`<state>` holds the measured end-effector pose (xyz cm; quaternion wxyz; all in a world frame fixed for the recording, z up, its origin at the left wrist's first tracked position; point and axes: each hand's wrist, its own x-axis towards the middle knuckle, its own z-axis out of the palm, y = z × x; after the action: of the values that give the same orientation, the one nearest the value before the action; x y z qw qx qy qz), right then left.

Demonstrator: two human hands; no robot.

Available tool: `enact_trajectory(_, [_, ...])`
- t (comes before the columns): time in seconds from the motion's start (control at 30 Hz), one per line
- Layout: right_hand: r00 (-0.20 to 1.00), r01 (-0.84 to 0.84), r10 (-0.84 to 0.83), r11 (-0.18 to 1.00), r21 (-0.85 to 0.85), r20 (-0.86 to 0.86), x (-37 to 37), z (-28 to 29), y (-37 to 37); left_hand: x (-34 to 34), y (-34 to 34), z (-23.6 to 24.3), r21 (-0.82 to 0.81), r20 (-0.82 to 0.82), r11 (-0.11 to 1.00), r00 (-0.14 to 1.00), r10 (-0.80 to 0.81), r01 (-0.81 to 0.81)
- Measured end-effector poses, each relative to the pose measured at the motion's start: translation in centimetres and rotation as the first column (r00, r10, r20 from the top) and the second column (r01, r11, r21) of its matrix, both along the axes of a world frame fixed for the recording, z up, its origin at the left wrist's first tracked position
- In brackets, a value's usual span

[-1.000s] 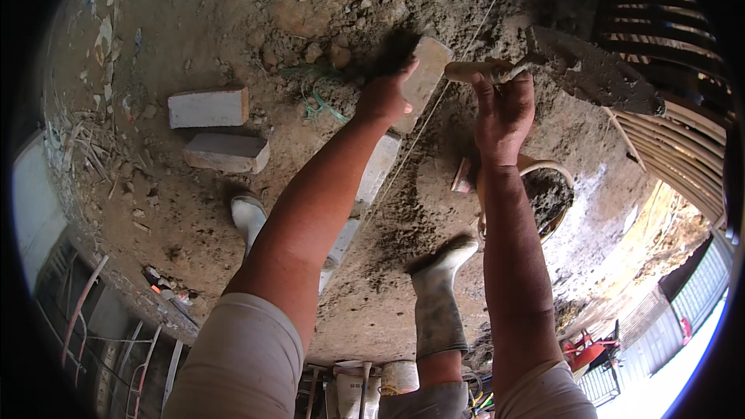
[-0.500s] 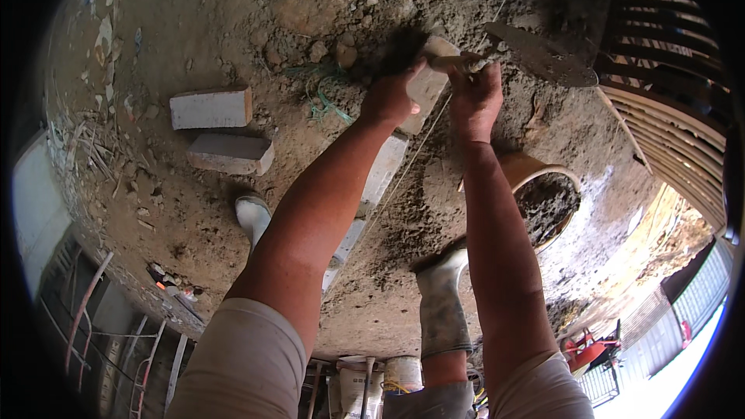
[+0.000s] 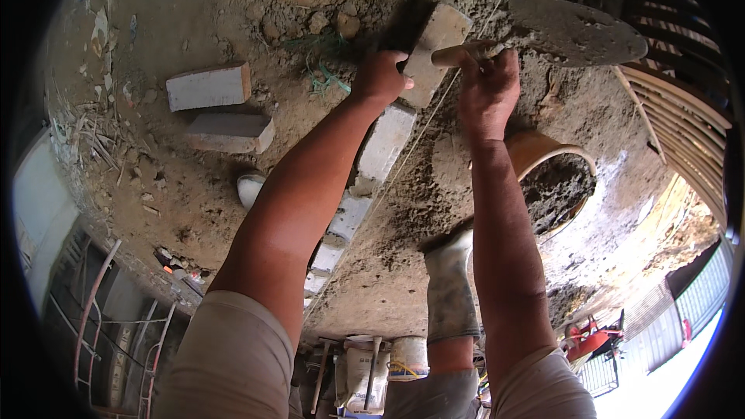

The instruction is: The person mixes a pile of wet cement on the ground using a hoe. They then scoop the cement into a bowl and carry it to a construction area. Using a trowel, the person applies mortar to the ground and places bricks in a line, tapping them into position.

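Note:
My left hand grips the left side of a pale brick, its thumb on the near part and its other fingers mostly out of sight. The brick is at the far end of a row of bricks that runs back toward me beside a taut string. In my right hand, fingers closed round the wooden handle, is a trowel. Its handle end points left over the brick, and its broad, mortar-smeared blade stretches off to the right.
Two loose bricks, a white-faced one and a greyer one, lie at left. A tipped bucket of mortar sits right of my right forearm. Wooden slats border the right side. Green twine lies by my left hand.
My right hand and the trowel have shifted right, with the blade farther from the brick. My left hand stays at the brick's side. The whole view has moved slightly.

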<state>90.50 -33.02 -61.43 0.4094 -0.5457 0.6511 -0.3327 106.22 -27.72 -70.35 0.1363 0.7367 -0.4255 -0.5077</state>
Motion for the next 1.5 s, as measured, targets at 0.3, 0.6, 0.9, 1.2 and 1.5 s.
enact_trajectory(0.3, [0.998, 0.030, -0.031, 1.000, 0.004, 0.052, 0.1, -0.6, -0.2, -0.4, -0.2, 0.0, -0.015, -0.014, 1.000, 1.000, 0.022, -0.022])
enact_trajectory(0.6, [0.989, 0.012, -0.025, 0.996, 0.084, 0.148, -3.4, 8.6, 9.8, 0.8, 1.9, 2.4, -0.026, 0.111, 0.994, 0.988, 0.111, -0.109])
enact_trajectory(0.9, [0.971, 0.209, -0.068, 0.706, 0.676, -0.229, -19.8, 20.6, 24.7, -3.1, 20.7, 22.3, 0.385, -0.155, 0.919, 0.988, -0.029, 0.087])
enact_trajectory(1.2, [0.914, 0.201, 0.036, 0.825, 0.528, -0.404, -20.1, 16.5, 24.6, -9.4, 27.0, 33.8, 0.541, -0.366, 0.836, 0.921, 0.133, 0.094])
enact_trajectory(1.5, [0.932, 0.305, -0.084, 0.707, 0.637, -0.353, -18.3, 18.3, 23.0, -12.3, 33.2, 28.9, 0.489, -0.390, 0.839, 0.920, -0.033, 0.238])
